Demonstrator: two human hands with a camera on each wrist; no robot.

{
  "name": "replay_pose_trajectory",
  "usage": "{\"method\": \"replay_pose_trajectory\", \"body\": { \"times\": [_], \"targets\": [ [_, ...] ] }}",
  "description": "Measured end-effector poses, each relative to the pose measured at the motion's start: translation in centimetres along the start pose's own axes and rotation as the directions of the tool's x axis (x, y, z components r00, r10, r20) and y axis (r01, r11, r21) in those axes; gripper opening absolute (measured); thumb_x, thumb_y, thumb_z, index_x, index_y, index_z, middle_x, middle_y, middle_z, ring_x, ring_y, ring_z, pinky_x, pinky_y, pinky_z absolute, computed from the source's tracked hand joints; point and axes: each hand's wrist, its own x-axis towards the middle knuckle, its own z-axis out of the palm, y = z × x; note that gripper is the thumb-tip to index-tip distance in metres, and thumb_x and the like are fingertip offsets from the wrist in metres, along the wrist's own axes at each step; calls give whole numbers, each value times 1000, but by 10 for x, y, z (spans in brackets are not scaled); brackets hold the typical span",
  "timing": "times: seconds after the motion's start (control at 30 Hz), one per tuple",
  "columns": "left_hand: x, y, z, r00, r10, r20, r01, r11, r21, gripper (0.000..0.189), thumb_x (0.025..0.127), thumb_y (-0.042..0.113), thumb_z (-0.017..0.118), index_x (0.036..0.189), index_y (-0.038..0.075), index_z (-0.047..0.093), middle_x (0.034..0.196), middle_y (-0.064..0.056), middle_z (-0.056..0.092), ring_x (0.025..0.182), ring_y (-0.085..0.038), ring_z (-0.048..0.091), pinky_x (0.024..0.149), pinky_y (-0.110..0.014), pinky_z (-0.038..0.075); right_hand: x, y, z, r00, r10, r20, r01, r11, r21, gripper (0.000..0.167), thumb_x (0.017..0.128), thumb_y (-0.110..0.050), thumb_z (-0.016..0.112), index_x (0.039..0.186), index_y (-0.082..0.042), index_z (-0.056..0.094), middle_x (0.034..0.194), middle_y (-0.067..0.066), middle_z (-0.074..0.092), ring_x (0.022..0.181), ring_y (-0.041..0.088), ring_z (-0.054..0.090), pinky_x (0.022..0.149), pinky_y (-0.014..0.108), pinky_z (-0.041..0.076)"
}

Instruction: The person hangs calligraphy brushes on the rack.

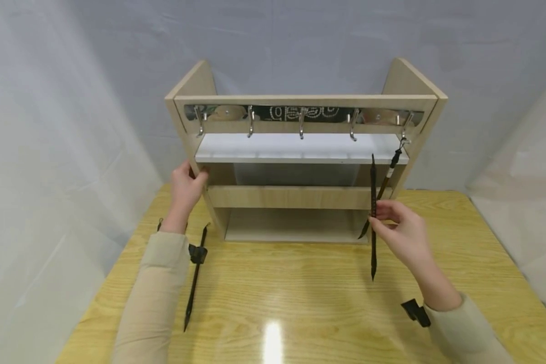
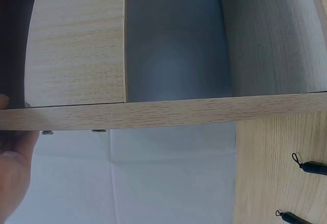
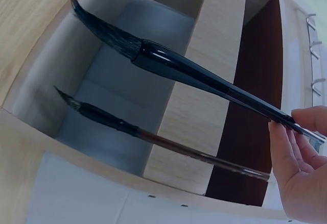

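With thumb and fingers, my right hand (image 1: 402,230) pinches a dark calligraphy brush (image 1: 373,247) by its handle in front of the shelf's right end. This brush points bristles down; the right wrist view shows its thick black tuft (image 3: 104,32). Just behind it, a second calligraphy brush (image 1: 384,186) hangs slanted by its loop from the rightmost hook (image 1: 407,125). At the opposite end, my left hand (image 1: 186,189) grips the left side panel of the wooden shelf (image 1: 279,197), thumb on one face and fingers partly hidden behind the panel.
Along the shelf's top runs a shiny metal strip (image 1: 277,113) with several hooks. Another brush (image 1: 193,288) lies on the wooden table (image 1: 300,293) at left; a further brush (image 2: 294,217) is mostly hidden by my left forearm in the head view. Black pieces sit near both wrists.
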Motion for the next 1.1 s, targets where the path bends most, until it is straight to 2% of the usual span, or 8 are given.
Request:
{"method": "replay_pose_trajectory", "body": {
  "times": [0.23,0.47,0.7,1.1],
  "targets": [
    [1,-1,-1,1000,3,-11,-3,1000,13,18,83,6,53,93,-9,57,75,-20,59,60,-19,49,46,-16,38,7,-7,3,1000,-21,11,21,1000,-4,26,77,1,65,102,3,58,87,12,62,77,12,57,65,11,47],
    [1,-1,0,1000,-11,-1,12,999,34,17,83,7,53,90,-8,57,72,-18,56,59,-19,47,46,-18,38,14,-10,5,998,-65,-4,65,998,13,25,77,2,64,102,2,58,85,12,62,74,3,54,63,10,46],
    [0,-1,0,1000,5,-5,-4,1000,20,17,83,6,53,92,-8,57,72,-19,57,60,-20,48,46,-17,38,19,-16,6,998,-58,14,58,998,7,25,78,1,64,103,2,57,86,12,62,77,18,57,63,10,46],
    [1,-2,-1,1000,-16,6,15,999,29,17,84,9,53,89,-7,57,71,-16,55,59,-18,47,45,-16,38,27,-19,10,998,-59,24,59,998,-3,24,78,1,63,102,3,58,85,13,62,76,19,58,60,13,45]
  ]
}}
